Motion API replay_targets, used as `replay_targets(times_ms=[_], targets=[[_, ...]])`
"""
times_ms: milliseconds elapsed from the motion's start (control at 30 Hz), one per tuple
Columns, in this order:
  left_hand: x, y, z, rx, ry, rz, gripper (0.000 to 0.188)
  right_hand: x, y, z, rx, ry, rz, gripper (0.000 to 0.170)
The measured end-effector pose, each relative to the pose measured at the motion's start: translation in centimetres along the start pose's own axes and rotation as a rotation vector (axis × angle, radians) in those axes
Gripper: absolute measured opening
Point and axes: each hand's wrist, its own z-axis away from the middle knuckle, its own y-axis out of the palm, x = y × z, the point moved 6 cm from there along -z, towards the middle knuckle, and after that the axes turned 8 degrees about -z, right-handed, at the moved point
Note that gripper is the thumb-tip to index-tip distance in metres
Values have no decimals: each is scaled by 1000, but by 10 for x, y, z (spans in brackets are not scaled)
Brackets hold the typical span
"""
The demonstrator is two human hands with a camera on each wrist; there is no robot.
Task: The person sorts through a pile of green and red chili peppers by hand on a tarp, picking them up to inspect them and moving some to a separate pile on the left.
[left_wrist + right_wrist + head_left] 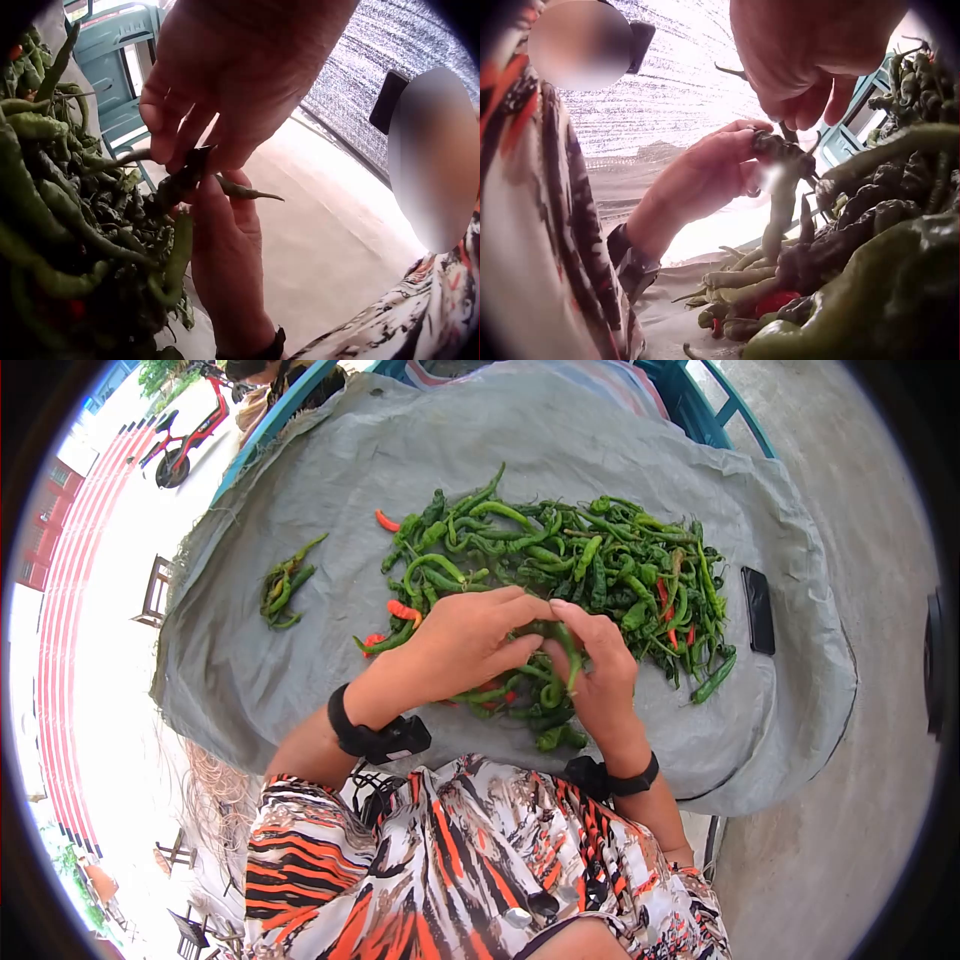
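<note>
A wide heap of green peppers point(620, 560) with a few red ones lies on a grey sheet point(330, 480). Over its near side the two hands meet. The left hand point(455, 645) pinches dark green peppers point(769, 146) between thumb and fingers. From the other side the right hand point(605, 680) grips peppers too, its fingertips close to the left ones; one green pepper hangs by its fingers. In the left wrist view, a thin pepper tip point(259, 195) sticks out past the right hand point(225, 255). Which hand holds which pepper is partly hidden.
A small separate pile of peppers point(287, 585) lies on the sheet at the left. A black phone point(758, 610) rests right of the heap. Teal rails point(735, 410) stand behind the sheet, and a red bike point(190, 435) is at the back left.
</note>
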Motion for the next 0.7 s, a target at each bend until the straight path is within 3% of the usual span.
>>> replay_targets(times_ms=[133, 300, 333, 367, 433, 467, 600, 700], targets=[[4, -6, 0, -31, -70, 37, 25, -16, -20, 10, -270, 177, -61, 23], [17, -41, 5, -115, -262, 241, 20, -25, -32, 17, -292, 253, -153, 19], [14, -48, 6, -137, -235, 272, 22, -29, -30, 20, -259, 282, -182, 19], [3, -52, 3, -138, -94, 220, 23, -32, -29, 22, -227, 310, -211, 19], [-24, -56, 2, -134, 189, 118, 24, -17, -30, 14, -121, 130, -131, 19], [-35, -50, 3, -28, 188, 132, 24, -10, -28, 11, -67, 41, -90, 20], [-5, -32, -8, -74, -5, -214, 19, -17, -23, 13, -71, 127, -11, 20], [12, -39, 2, -186, -318, 343, 20, -15, -29, 18, -82, 103, -48, 18]])
